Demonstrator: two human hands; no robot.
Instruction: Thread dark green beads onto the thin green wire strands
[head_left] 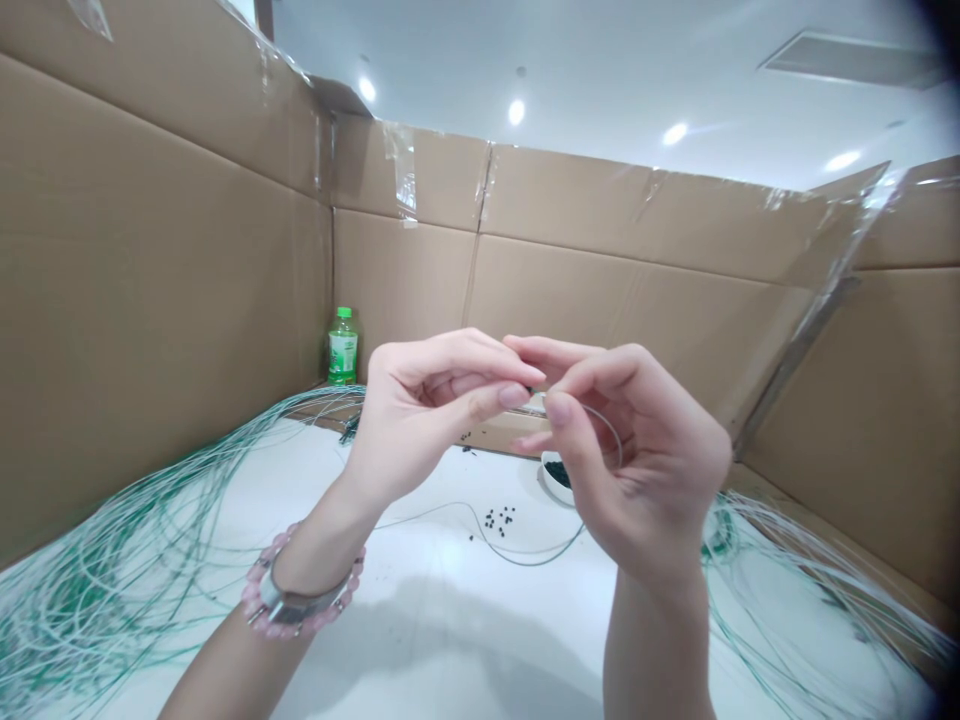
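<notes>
Both of my hands are raised in the middle of the view, fingertips almost meeting. My left hand (pixel 420 420) pinches a tiny black piece (pixel 531 390), mostly hidden between thumb and forefinger. Between the thumb and forefinger of my right hand (pixel 645 460) is a thin wire (pixel 619 440), pale in colour, which curves back over the palm. Its tip points toward the black piece; whether it has entered the piece cannot be seen. Below, a thin green wire (pixel 517 562) trails across the white tabletop (pixel 435 640), and small black pieces (pixel 499 520) lie scattered there.
A white bowl (pixel 553 488) of black pieces stands partly behind my right hand. Bundles of green and white wires spread along the left (pixel 112 570) and right (pixel 757 570). A green bottle (pixel 343 352) stands in the back left corner. Cardboard walls (pixel 637 260) enclose the table.
</notes>
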